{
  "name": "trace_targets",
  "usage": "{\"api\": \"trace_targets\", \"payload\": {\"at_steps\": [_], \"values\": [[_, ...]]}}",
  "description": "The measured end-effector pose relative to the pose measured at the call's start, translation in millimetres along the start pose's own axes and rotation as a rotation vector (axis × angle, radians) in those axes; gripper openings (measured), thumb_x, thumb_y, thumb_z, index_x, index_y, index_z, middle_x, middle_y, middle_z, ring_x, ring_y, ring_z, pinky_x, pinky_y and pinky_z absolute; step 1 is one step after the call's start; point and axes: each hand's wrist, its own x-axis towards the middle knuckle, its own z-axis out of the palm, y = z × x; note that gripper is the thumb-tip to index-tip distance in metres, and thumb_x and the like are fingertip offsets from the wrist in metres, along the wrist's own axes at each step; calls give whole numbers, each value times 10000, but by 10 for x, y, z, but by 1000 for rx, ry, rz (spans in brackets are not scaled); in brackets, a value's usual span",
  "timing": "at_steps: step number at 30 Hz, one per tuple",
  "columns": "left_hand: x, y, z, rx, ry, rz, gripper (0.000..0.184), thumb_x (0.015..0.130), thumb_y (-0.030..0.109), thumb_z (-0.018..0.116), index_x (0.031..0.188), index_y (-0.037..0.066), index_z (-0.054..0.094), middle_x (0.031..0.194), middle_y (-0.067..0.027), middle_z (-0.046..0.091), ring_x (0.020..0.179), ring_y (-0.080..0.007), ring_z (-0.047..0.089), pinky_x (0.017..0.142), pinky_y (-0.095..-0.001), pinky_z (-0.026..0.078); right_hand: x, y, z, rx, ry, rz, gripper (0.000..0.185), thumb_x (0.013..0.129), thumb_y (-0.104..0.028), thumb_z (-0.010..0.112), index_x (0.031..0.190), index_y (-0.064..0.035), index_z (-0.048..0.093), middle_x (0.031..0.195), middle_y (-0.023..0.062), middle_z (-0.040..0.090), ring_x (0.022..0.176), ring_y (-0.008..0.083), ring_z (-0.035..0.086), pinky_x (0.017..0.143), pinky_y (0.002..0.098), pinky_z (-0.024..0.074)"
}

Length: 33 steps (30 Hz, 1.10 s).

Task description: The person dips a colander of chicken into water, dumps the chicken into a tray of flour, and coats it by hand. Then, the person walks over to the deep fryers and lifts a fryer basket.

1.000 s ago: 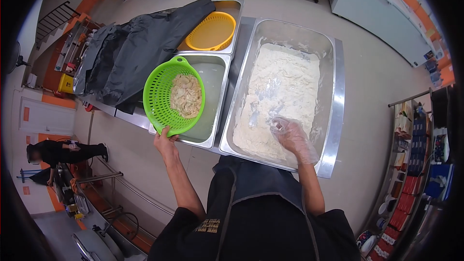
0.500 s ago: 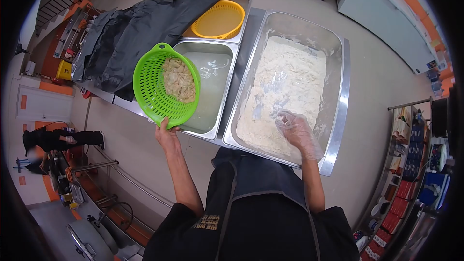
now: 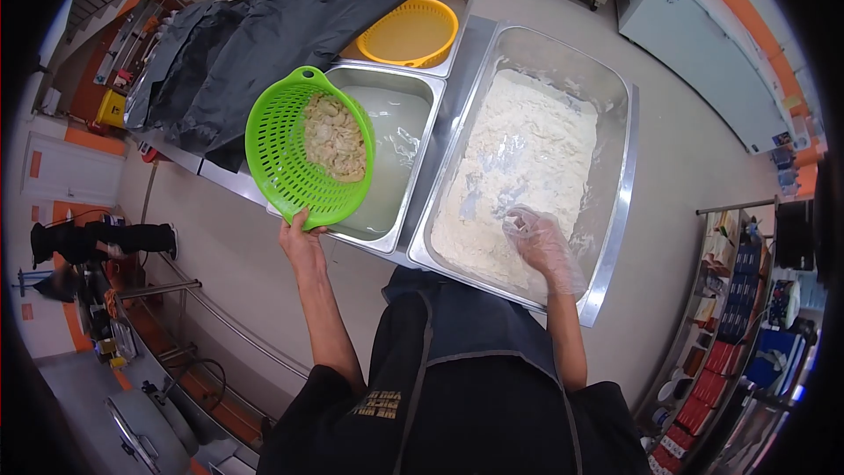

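On my remote head view, the green basket (image 3: 283,151) is at left, beside and partly above a pan of cloudy liquid (image 3: 417,169). I read it as tilted: its mouth faces up and toward the right, and the long axis of its rim runs from a holed tab at the far end to the near end. Pale, wet pieces of food (image 3: 336,139) lie against its right inner side. I cannot tell whether the basket touches the pan.

The left hand (image 3: 303,242), bare, grips the near rim, thumb over the edge, forearm reaching forward. The right hand (image 3: 538,242), in a clear glove, is above the near part of the flour (image 3: 527,154), its fingers curled inward; I cannot tell whether they enclose anything.

From left to right beyond the hands, I note another person (image 3: 97,242) in dark clothing at the far left, appearing sideways in my view. A black sheet (image 3: 264,57) covers the left part of the metal worktop (image 3: 463,70), next to a yellow basket (image 3: 420,62). The flour pan (image 3: 613,136) occupies the right end. Farther right are a white chest freezer (image 3: 703,57) and loaded shelves (image 3: 725,334).
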Motion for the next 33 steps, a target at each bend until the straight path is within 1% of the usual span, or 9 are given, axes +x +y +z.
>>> {"api": "trace_targets", "payload": {"at_steps": [1, 4, 10, 13, 19, 22, 25, 31, 33], "values": [[-9, 24, 1, -14, -10, -13, 213, 782, 31, 564, 986, -19, 530, 874, -94, 601, 660, -142, 589, 446, -222, 459, 3, -6, 4, -28, -14, 23, 208, 754, -154, 602, 951, -88, 612, 741, 141, 602, 647, 294, 592, 601, 354, 470], [-59, 67, 17, -52, -54, -110, 225, 781, 27, 557, 1000, -12, 522, 888, -92, 600, 678, -139, 584, 475, -223, 451, 6, -35, -10, 7, 5, -31, 208, 755, -166, 602, 947, -90, 614, 734, 144, 604, 649, 297, 595, 602, 359, 470], [-212, 219, 271, -157, -86, -299, 218, 774, 8, 549, 991, 15, 528, 889, -63, 606, 681, -121, 581, 492, -210, 442, -4, -93, -41, -22, 11, -35, 221, 749, -164, 603, 954, -84, 609, 729, 146, 603, 653, 298, 597, 602, 363, 470], [-267, 182, 328, -232, -141, -382, 218, 770, 0, 551, 985, 27, 529, 891, -54, 606, 690, -119, 581, 493, -206, 440, -7, -47, -31, -15, 3, -49, 242, 765, -192, 618, 970, -65, 605, 752, 158, 605, 671, 296, 590, 626, 356, 466], [-385, 195, 414, -251, -121, -409, 227, 771, -6, 549, 995, 27, 529, 889, -54, 603, 685, -122, 576, 486, -207, 432, -17, 24, -20, -26, -9, -22, 241, 766, -194, 619, 967, -62, 608, 773, 161, 613, 696, 300, 603, 635, 365, 468], [-386, 236, 427, -296, -142, -453, 233, 771, -9, 547, 1001, 24, 530, 894, -57, 601, 687, -123, 571, 478, -203, 420, -12, 4, -11, -32, 34, -72, 206, 753, -178, 600, 938, -86, 610, 712, 153, 597, 656, 304, 601, 592, 364, 471], [-399, 217, 402, -267, -146, -393, 235, 770, -10, 550, 1003, 18, 529, 914, -64, 597, 700, -133, 573, 472, -195, 409, -14, -1, -4, -41, 33, -77, 200, 752, -174, 602, 932, -87, 611, 701, 152, 593, 650, 302, 598, 584, 363, 466], [-440, 211, 428, -306, -127, -468, 224, 771, -18, 550, 993, 0, 525, 946, -90, 589, 738, -177, 589, 455, -182, 399, -18, 6, 5, 16, 47, -111, 194, 747, -162, 608, 924, -83, 612, 710, 150, 594, 642, 297, 590, 592, 354, 465], [-439, 185, 439, -337, -117, -502, 218, 774, -21, 547, 990, -5, 522, 945, -96, 589, 765, -197, 597, 444, -176, 403, -27, -14, -9, 14, 27, -79, 195, 745, -160, 610, 924, -84, 611, 722, 149, 597, 650, 298, 592, 598, 353, 466]]}}
